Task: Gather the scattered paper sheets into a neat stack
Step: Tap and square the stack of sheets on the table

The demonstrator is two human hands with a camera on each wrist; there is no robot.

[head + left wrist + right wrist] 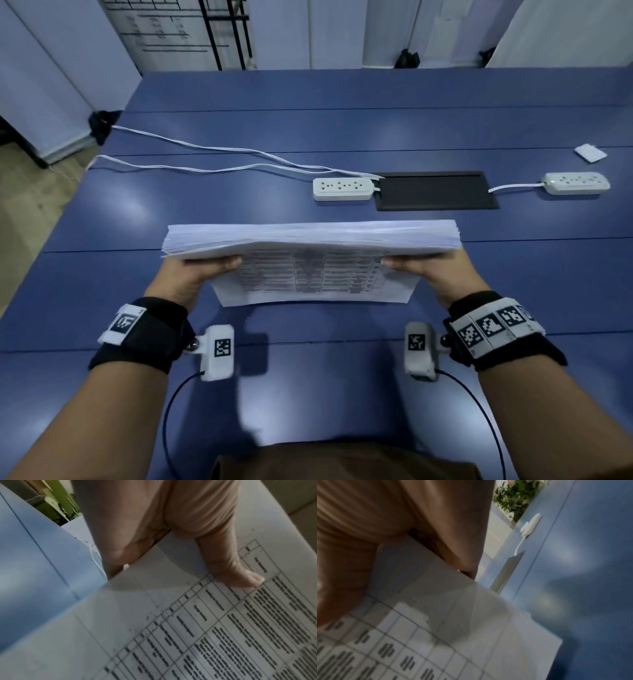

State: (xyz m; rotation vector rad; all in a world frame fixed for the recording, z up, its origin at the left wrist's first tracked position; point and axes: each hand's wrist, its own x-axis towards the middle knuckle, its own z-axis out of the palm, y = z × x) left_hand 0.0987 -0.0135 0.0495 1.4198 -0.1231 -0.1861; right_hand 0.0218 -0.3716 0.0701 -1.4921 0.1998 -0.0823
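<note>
A thick stack of white paper sheets (310,240) stands on its long edge on the blue table (239,130), its printed face toward me and leaning back. My left hand (202,274) grips the stack's left end, thumb (240,572) on the printed table face (223,628). My right hand (428,274) grips the right end the same way, thumb on the front; in the right wrist view the palm (385,520) lies over the printed sheet (436,628). The fingers of both hands are hidden behind the stack.
Beyond the stack lie a white power strip (342,188), a black cable hatch (435,190) and a second power strip (577,183). White cables (205,157) run off to the left edge. A small white pad (590,152) lies far right.
</note>
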